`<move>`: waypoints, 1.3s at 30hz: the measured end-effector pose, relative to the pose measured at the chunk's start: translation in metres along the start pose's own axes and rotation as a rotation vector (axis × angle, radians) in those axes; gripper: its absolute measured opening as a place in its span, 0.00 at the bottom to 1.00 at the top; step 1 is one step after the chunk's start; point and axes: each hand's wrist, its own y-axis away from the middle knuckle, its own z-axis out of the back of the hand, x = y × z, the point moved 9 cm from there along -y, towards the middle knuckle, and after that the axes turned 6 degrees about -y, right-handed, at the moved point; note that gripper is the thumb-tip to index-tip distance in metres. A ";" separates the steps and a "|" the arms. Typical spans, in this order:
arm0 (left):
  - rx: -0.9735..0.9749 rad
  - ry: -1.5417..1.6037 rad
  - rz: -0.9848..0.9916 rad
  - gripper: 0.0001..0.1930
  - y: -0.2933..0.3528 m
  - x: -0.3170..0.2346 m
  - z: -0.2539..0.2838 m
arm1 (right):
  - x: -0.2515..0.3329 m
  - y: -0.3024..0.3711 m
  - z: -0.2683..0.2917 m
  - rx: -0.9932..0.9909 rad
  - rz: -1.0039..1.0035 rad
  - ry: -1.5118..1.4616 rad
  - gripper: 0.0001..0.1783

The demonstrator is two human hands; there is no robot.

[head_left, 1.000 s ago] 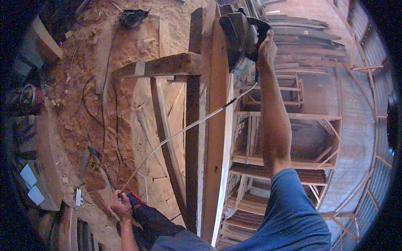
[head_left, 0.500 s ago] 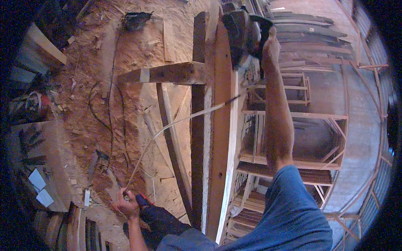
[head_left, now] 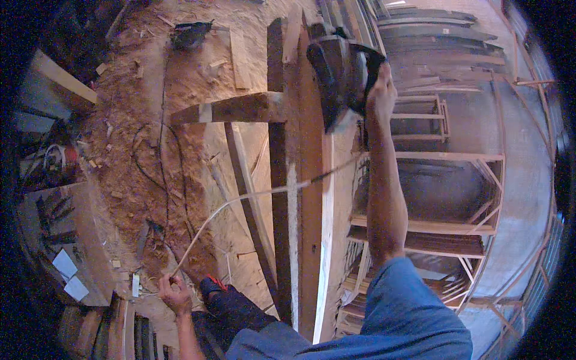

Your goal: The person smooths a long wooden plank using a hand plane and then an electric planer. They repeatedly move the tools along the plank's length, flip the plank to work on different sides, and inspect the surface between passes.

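As you hold the power tool (head_left: 345, 75): one, just left of your right hand (head_left: 382, 90), which is wrapped around it; hold it firmly.
Cord (head_left: 237, 199): one, crossing over the beam (head_left: 309, 222), pinched in your left hand (head_left: 176, 294); leave it slack and clear of the tool.
Beam: one, left of the right grip, running toward you; guide the tool evenly.
White sheets (head_left: 65, 263): two, left of the left grip.

brown wooden beam (head_left: 311, 222), dark power tool (head_left: 343, 75) atop
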 end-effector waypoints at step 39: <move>-0.222 -0.033 -0.127 0.12 0.299 0.130 0.218 | -0.017 0.550 0.395 0.245 -0.514 -0.505 0.33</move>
